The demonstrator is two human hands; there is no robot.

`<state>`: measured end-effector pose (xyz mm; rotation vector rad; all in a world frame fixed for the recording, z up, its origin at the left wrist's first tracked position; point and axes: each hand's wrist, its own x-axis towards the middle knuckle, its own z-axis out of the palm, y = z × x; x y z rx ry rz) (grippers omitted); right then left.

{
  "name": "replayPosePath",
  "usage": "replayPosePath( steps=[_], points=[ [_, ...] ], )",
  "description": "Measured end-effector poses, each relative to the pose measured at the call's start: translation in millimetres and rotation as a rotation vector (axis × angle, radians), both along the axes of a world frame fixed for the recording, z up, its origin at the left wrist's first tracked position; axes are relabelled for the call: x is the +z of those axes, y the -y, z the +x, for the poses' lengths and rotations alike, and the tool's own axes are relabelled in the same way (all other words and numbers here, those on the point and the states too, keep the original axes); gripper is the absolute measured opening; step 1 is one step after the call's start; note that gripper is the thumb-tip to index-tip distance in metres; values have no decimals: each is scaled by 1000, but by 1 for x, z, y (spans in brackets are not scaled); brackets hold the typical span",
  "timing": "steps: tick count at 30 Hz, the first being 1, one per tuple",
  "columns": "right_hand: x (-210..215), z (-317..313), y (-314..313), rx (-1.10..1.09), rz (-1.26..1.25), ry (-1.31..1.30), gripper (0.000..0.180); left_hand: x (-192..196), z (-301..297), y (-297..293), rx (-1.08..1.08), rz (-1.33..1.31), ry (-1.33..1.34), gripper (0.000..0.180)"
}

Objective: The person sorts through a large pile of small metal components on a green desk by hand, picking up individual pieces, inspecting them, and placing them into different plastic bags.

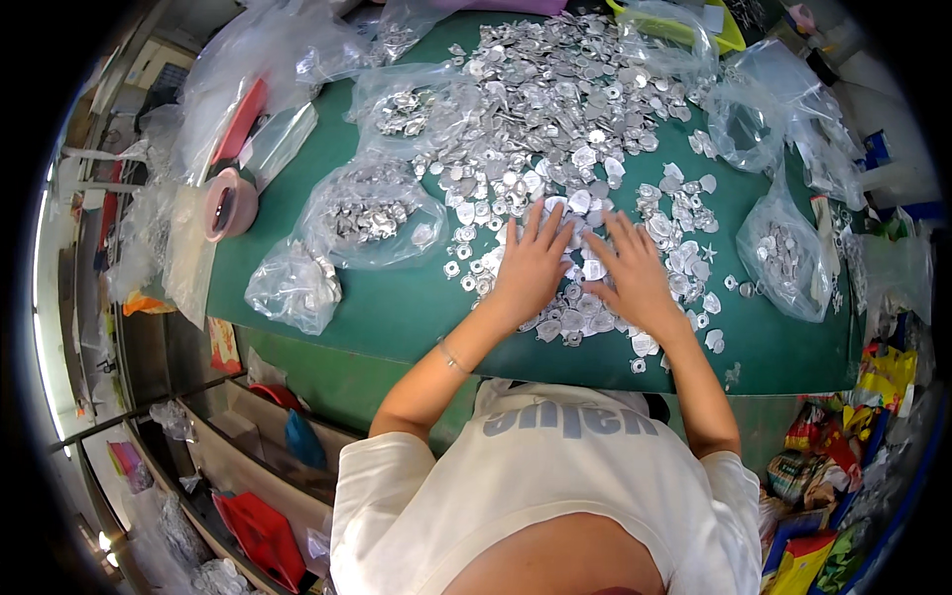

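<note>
My left hand (535, 260) lies spread, palm down, over a layer of small silvery metal pieces (580, 309). Beside it my right hand (627, 270) is also flat with its fingers apart, touching the same pieces. The pieces are thin and of mixed shapes, some round, some shield-like. Neither hand grips anything; what lies under the palms is hidden. Beyond my fingertips a big heap of such metal pieces (545, 94) spreads to the far side of the green table (397, 307).
Clear plastic bags of metal pieces stand left of my hands (372, 213), nearer the edge (297, 288), and at the right (783, 248). A pink cup (231, 205) sits at the left edge. A yellow-green basket (729, 35) is at the back right. Drawers (253, 446) flank the lower left.
</note>
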<state>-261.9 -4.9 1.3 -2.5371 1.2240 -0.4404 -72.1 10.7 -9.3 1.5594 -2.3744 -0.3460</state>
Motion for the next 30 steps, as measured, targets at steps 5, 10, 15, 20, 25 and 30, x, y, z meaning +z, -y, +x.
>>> replayPosePath(
  steps=[5, 10, 15, 20, 25, 30],
  points=[
    [21, -32, -18, 207, 253, 102, 40, 7, 21, -33, -87, 136, -194, 50],
    [17, -54, 31, -414, -165, 160, 45, 25, 1, 12, 103, -96, -277, 43],
    [-19, -49, 20, -322, -125, -26, 52, 1, -25, 27, 84, -73, -46, 51],
    [12, -39, -20, -141, 91, 117, 47, 2, -22, -23, -99, 2, -67, 49],
    [26, -55, -35, -7, 207, 161, 34, 13, 0, -50, -208, 84, -169, 43],
    [19, -61, -20, -111, 58, 193, 30, 19, 3, -39, -52, 62, -450, 38]
  ],
)
